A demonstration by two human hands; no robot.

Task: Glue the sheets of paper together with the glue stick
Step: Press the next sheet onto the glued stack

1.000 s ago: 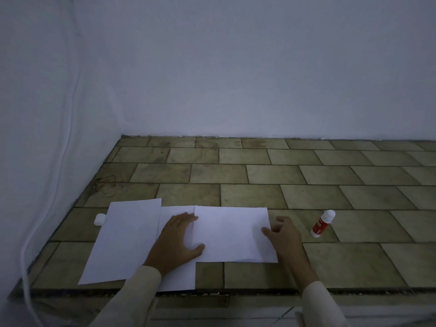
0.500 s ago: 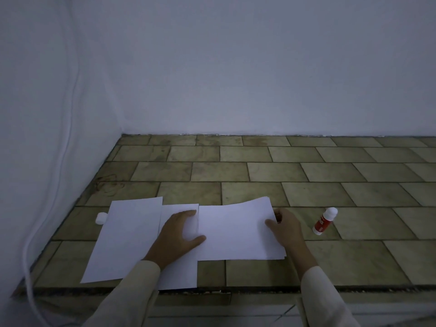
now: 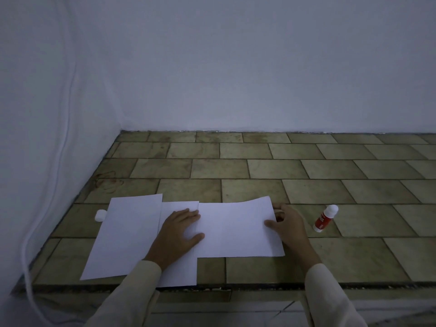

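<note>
on the counter (image 3: 354, 223), your left hand (image 3: 179, 232) lies flat on sheets (image 3: 181, 206), right hand (image 3: 289, 225) pinches the right sheet (image 3: 236, 227); glue stick (image 3: 324, 219) label unreadable.

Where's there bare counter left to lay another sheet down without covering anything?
Bare tiles run from behind the sheets to the back wall, and everywhere right of the glue stick. A smaller patch lies before the right sheet, between the sleeves. The front left is crowded: overlapping sheets, cap, left hand.
</note>
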